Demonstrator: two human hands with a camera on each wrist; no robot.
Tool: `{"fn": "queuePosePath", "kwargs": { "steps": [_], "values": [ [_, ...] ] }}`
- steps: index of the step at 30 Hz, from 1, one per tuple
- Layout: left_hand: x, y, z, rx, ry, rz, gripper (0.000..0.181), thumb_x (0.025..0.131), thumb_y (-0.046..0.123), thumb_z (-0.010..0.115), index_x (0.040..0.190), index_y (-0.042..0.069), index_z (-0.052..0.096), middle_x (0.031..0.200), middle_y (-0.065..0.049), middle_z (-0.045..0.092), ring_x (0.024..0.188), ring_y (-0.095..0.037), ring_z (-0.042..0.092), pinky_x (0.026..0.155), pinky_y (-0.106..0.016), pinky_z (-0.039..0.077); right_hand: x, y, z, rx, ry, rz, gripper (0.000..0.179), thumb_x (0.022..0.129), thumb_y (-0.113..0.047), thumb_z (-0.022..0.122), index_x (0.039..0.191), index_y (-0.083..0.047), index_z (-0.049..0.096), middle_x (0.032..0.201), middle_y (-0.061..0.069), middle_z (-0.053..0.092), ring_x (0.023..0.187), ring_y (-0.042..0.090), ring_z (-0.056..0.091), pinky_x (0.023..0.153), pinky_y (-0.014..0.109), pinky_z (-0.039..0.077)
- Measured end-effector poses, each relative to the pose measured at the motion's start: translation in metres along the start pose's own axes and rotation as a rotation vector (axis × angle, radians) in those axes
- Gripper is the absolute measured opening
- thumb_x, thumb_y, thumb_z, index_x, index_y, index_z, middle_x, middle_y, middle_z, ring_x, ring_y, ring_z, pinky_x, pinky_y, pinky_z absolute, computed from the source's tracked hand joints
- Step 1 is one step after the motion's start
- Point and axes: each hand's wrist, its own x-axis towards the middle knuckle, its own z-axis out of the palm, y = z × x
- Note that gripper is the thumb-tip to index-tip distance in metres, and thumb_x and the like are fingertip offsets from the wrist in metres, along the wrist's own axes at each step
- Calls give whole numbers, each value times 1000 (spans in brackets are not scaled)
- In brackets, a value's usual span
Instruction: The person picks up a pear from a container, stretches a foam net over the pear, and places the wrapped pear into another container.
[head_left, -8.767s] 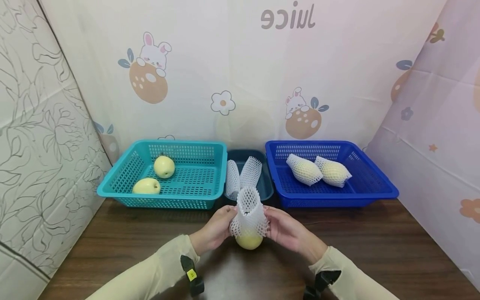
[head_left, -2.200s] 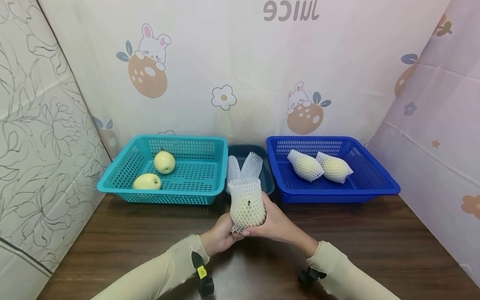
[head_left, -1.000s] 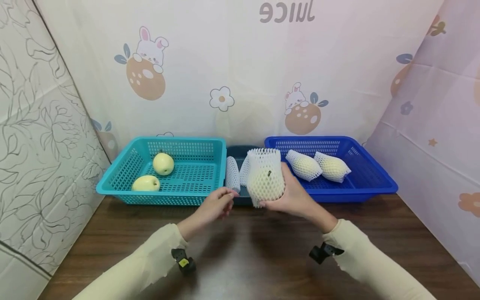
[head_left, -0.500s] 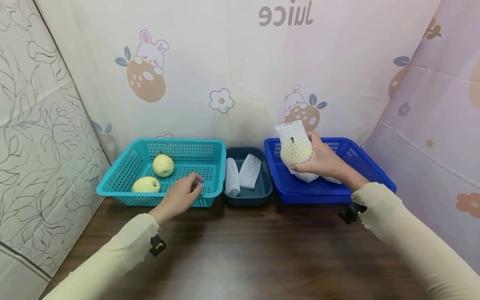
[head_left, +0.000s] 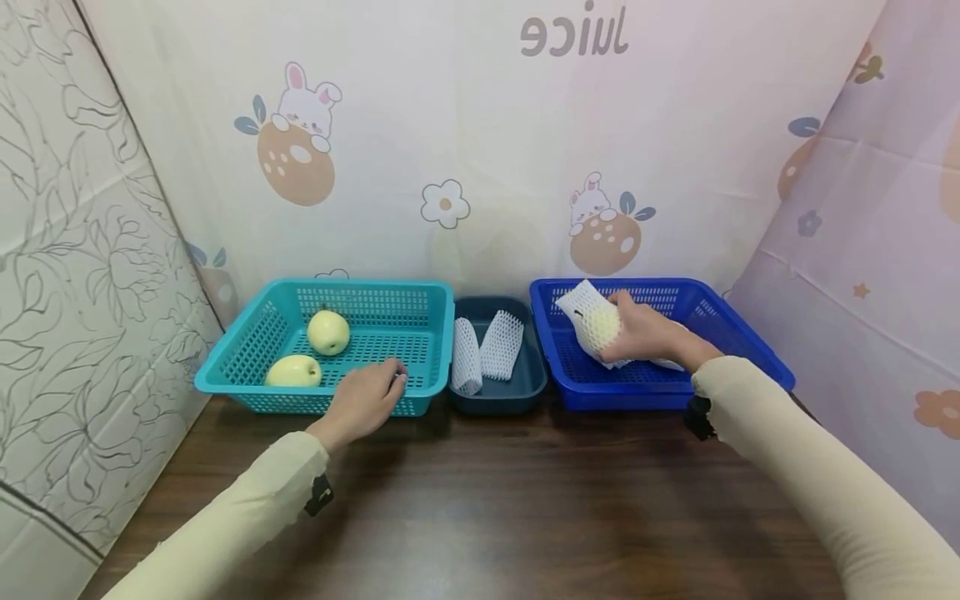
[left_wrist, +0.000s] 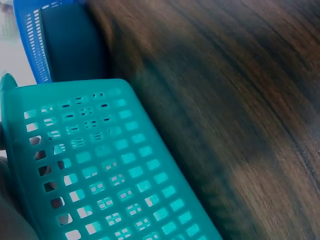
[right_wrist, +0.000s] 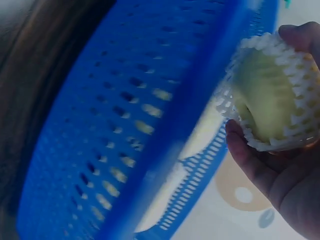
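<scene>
My right hand point(head_left: 647, 333) grips a pale yellow fruit point(head_left: 599, 328), an apple or a pear, in a white foam net sleeve. It is over the left part of the blue basket point(head_left: 675, 398), tilted, its stem towards the upper left. In the right wrist view, thumb and fingers curl round the netted fruit point(right_wrist: 267, 95). Other netted fruit in that basket is mostly hidden behind the hand. My left hand point(head_left: 363, 402) hangs loosely curled and holds nothing, over the near rim of the teal basket point(head_left: 322, 402). Two bare yellow fruits point(head_left: 327, 332) lie in there.
Between the baskets stands a small dark blue tray point(head_left: 498, 405) with two foam net sleeves point(head_left: 501, 345) in it. Everything rests on a dark wooden table point(head_left: 480, 500), with a printed cloth wall point(head_left: 495, 150) close behind.
The sleeve has gone fully over the fruit. My left hand let go and moved left to the teal basket; my right hand carried the netted fruit right and lowered it into the blue basket.
</scene>
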Motion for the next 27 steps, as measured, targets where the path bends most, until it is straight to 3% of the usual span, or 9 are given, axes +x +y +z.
{"fn": "queuePosePath", "kwargs": {
  "steps": [8, 14, 17, 22, 27],
  "values": [
    [1, 0, 3, 84, -17, -2, 23, 101, 23, 42, 102, 9, 60, 71, 5, 52, 69, -17, 52, 67, -40, 44, 6, 16, 19, -81, -122, 6, 91, 67, -26, 80, 130, 9, 25, 97, 21, 57, 76, 26, 55, 66, 38, 47],
    [1, 0, 4, 106, -22, -1, 25, 101, 25, 40, 101, 10, 60, 72, 5, 53, 72, -19, 54, 69, -42, 45, 10, 23, 30, -164, -226, 24, 90, 75, -29, 76, 134, 14, 24, 119, 33, 52, 97, 35, 56, 86, 51, 45],
    [1, 0, 5, 117, -18, 1, 26, 101, 25, 39, 100, 11, 60, 72, 5, 54, 73, -19, 55, 68, -41, 45, 12, 25, 34, -181, -265, 27, 87, 78, -26, 73, 135, 15, 23, 121, 35, 50, 102, 38, 56, 90, 53, 43],
    [1, 0, 6, 121, -9, 2, 25, 101, 25, 39, 100, 12, 60, 74, 5, 54, 75, -20, 55, 69, -41, 45, 16, 24, 38, -189, -294, 10, 71, 78, -16, 70, 129, 14, 30, 100, 25, 58, 85, 31, 56, 82, 49, 45],
    [1, -1, 6, 121, -7, -2, 25, 101, 25, 39, 99, 12, 60, 74, 5, 54, 75, -20, 54, 70, -42, 44, 19, 21, 42, -209, -318, 12, 58, 80, -13, 68, 122, 13, 36, 97, 23, 57, 88, 34, 57, 82, 49, 45]
  ]
}}
